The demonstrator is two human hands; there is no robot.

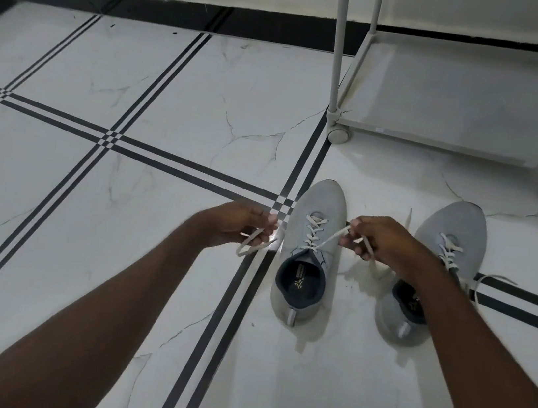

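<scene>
Each hand, left hand (235, 225) and right hand (378, 240), pinches a lace end (333, 238) of the left grey shoe (312, 244).

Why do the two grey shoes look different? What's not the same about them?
The shoe between the hands has its lace ends pulled out sideways, held by the left hand and right hand; the other shoe has its lace lying loose on the floor. The first shoe shows whole; the other is partly hidden by the right forearm. Both are grey with white laces.

Grey shoes (318, 210), white laces (314, 231), black-striped white marble floor (139, 82).
</scene>
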